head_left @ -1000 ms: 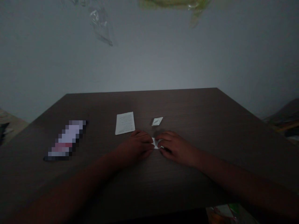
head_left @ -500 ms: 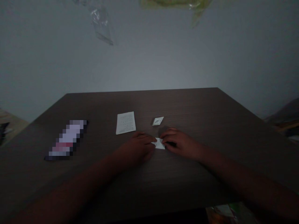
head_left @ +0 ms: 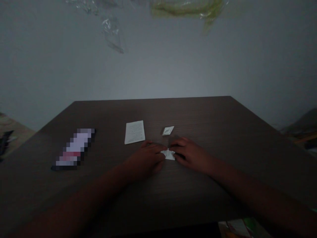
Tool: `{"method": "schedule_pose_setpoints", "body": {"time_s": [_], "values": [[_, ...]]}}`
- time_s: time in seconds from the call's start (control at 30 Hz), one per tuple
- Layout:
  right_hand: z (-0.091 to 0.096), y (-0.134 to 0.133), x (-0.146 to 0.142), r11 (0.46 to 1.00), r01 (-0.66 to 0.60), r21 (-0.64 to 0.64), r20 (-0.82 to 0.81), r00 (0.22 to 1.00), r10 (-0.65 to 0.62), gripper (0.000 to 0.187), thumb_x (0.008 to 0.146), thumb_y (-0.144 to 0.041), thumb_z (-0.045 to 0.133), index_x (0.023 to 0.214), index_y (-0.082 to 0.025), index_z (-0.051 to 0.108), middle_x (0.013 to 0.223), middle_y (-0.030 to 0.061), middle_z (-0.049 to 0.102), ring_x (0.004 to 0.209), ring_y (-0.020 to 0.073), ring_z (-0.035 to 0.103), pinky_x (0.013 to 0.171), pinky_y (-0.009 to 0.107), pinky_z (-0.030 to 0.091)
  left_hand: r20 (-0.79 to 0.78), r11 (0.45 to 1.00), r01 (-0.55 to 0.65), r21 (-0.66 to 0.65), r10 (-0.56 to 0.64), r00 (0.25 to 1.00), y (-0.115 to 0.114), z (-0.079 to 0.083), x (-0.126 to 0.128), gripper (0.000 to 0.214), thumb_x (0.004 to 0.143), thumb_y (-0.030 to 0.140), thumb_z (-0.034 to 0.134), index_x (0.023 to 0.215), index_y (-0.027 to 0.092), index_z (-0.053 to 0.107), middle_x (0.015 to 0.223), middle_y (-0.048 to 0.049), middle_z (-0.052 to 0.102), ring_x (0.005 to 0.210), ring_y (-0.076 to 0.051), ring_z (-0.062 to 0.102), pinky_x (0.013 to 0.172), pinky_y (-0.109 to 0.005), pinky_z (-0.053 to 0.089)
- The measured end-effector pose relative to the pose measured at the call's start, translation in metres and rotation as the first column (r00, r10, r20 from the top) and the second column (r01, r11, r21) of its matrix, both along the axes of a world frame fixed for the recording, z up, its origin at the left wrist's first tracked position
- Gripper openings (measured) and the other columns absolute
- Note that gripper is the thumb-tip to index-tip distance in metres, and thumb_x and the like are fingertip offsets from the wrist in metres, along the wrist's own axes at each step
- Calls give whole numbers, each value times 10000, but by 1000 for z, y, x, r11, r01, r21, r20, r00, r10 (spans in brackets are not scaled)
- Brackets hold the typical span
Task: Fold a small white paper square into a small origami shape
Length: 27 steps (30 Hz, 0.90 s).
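A small folded piece of white paper [head_left: 169, 155] lies on the dark table, between my two hands. My left hand [head_left: 148, 157] has its fingers on the paper's left side, and they partly cover it. From the right, my right hand [head_left: 187, 152] grips the paper's other side with bent fingers and thumb. Just beyond them rests a folded paper diamond [head_left: 168, 131], touched by neither hand. Farther left is a stack of white printed paper sheets [head_left: 135, 132], close to my left fingertips.
A phone [head_left: 74, 148] with a blurred-out screen lies on the left of the dark wooden table [head_left: 198, 115]. Behind the table rises a pale wall [head_left: 173, 66] with clear and yellow plastic [head_left: 188, 10] on it.
The view has tilted up slightly, so everything sits a little lower. My right fingers have shifted on the small paper, whose upper edge now looks more peaked.
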State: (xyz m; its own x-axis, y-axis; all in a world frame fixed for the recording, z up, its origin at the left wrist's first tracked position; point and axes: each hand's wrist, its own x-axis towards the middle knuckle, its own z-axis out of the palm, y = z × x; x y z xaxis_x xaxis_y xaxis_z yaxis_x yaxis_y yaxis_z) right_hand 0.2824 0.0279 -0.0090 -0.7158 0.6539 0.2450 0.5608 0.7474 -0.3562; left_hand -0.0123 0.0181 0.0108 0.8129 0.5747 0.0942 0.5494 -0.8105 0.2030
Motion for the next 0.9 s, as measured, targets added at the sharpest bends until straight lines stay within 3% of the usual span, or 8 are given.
{"method": "schedule_pose_setpoints", "body": {"time_s": [0.2,0.47,0.77,0.9], "values": [[-4,1,0,999,16,36,20,1000,-16,376,1149,-197,732,1506,-251,837,1464,164,803,1377,355,730,1219,604,612,-17,1000,-7,-26,6,1000,1,0,1,124,1125,170,729,1153,214,841,1555,-114,831,1483,-347,761,1362,-624,481],[-8,-1,-4,993,78,89,60,995,-84,378,1149,-236,744,1507,-283,854,1468,153,804,1361,363,720,1216,612,609,-16,1000,-10,14,10,1000,1,-3,1,75,1110,217,775,1169,223,821,1567,-124,819,1453,-352,767,1320,-610,512],[4,-1,-1,990,133,38,111,984,-137,244,1144,-266,765,1300,-277,952,1440,167,833,1339,407,721,1146,624,620,-21,999,-34,38,35,999,0,-3,4,173,1068,181,766,1223,250,803,1599,-115,790,1441,-352,756,1297,-594,531],[8,0,9,993,112,21,87,990,-114,196,1133,-261,771,1150,-284,965,1328,157,865,1251,394,746,1136,613,616,-43,999,-31,22,32,999,1,-4,3,242,1058,171,779,1293,226,799,1612,-149,779,1464,-387,749,1311,-650,524]]}}
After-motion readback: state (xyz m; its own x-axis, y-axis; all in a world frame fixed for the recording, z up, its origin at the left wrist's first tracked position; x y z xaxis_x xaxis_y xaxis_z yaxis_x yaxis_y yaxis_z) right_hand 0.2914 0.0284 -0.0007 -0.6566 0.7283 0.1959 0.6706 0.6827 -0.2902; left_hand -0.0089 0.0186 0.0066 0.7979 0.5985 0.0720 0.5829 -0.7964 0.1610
